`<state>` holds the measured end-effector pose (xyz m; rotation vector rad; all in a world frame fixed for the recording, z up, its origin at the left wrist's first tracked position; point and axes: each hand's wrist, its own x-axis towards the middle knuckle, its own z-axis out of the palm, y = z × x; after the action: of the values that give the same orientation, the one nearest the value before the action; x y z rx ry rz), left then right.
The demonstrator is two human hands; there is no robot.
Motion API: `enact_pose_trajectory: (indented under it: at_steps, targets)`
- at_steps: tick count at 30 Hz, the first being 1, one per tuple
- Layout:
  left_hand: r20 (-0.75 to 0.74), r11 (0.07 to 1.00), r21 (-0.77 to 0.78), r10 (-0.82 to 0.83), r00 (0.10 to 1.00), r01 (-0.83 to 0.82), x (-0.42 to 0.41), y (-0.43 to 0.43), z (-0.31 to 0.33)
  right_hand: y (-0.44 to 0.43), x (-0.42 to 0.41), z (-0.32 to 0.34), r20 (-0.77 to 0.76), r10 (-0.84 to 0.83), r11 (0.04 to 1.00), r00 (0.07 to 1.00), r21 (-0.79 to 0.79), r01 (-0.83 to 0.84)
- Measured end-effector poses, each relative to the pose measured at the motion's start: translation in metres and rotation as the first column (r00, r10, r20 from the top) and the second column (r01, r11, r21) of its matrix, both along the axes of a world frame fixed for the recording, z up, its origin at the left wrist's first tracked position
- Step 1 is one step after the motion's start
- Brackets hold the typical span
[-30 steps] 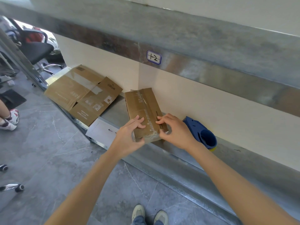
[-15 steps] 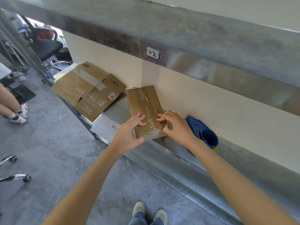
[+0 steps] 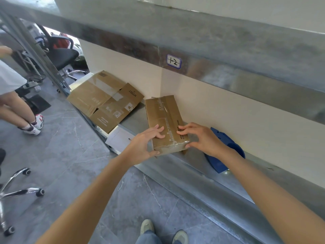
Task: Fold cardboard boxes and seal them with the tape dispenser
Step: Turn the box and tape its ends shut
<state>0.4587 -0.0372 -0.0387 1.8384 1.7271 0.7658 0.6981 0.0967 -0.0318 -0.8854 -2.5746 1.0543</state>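
Since the earlier frame our hands shift very little; both stay on the near end of the box (image 3: pixel 163 113). The left hand (image 3: pixel 144 146) and the right hand (image 3: pixel 202 138) each pinch it, fingers on top and thumb on the end face, probably pressing down clear tape. We judge this box nearly sealed. The tape dispenser (image 3: pixel 226 148) lies just right of the right hand. The flat cardboard (image 3: pixel 103 101) beyond the left hand is not yet folded.

Taped box (image 3: pixel 165 120) sits on steel shelf (image 3: pixel 202 175), long side along the wall. Left hand (image 3: pixel 143 146) grips its near-left corner, fingers (image 3: pixel 158 129) on top, thumb on the end face. Right hand (image 3: pixel 202 140) grips the near-right corner the same way. Blue tape dispenser (image 3: pixel 228 147) lies just right of the box, partly behind the right wrist. Flattened cardboard (image 3: pixel 105 103) lies further left, with a white sheet (image 3: pixel 119 139) between.
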Motion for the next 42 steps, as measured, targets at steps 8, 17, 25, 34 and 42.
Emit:
enact_pose_trajectory:
  at_steps: [8, 17, 25, 34, 42]
  targets:
    - [-0.045, 0.968, 0.24, 0.085, 0.995, -0.072, 0.011, 0.003, -0.022, -0.015, -0.011, 0.0, -0.035, -0.131, 0.988, 0.991, 0.074, 0.134]
    - [-0.262, 0.938, 0.282, -0.128, 0.956, 0.203, -0.014, 0.016, -0.031, -0.048, -0.023, -0.003, -0.036, -0.358, 0.926, 0.933, 0.113, 0.36]
    - [-0.153, 0.837, 0.184, -0.494, 0.856, 0.516, -0.087, 0.058, 0.0, -0.094, -0.043, -0.004, -0.035, -0.613, 0.745, 0.789, 0.307, 0.592]
    - [-0.06, 0.954, -0.026, -0.3, 0.952, 0.299, -0.119, 0.127, 0.011, -0.134, -0.072, -0.014, -0.123, -0.842, 0.449, 0.525, 0.381, 0.809]
    - [0.034, 0.993, 0.094, -0.08, 0.996, 0.076, -0.123, 0.098, -0.008, -0.125, -0.084, 0.004, -0.023, -0.797, 0.595, 0.604, -0.203, 0.777]
